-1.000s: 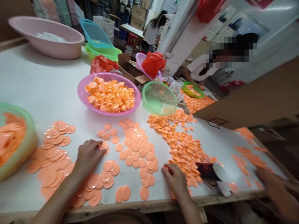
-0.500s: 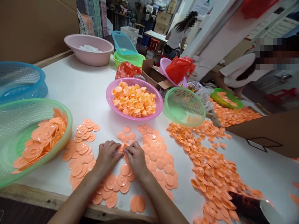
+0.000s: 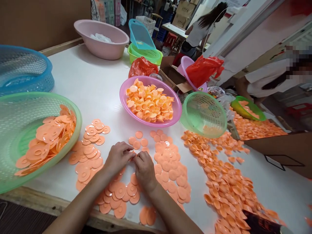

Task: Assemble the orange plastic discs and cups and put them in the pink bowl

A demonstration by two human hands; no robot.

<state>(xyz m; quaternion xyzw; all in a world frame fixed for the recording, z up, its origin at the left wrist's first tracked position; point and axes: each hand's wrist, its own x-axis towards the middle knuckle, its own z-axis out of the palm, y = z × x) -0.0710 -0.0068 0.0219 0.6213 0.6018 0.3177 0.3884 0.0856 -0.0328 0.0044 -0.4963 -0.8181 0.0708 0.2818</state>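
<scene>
We see left hand [image 3: 119, 156] and right hand [image 3: 145, 169] pinching one small orange plastic piece [image 3: 131, 151], mostly finger-hidden, near side of the round bright-pink plastic basin [image 3: 123, 97]; we judge it light, stiff, a bit slippery, best held by its edges

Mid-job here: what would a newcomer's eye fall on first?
Probably the pink bowl heaped with orange cups, in the middle of the view. Nearer, the left hand and right hand are close together among flat orange discs. Rightward, small orange pieces sprawl in a long pile.
</scene>
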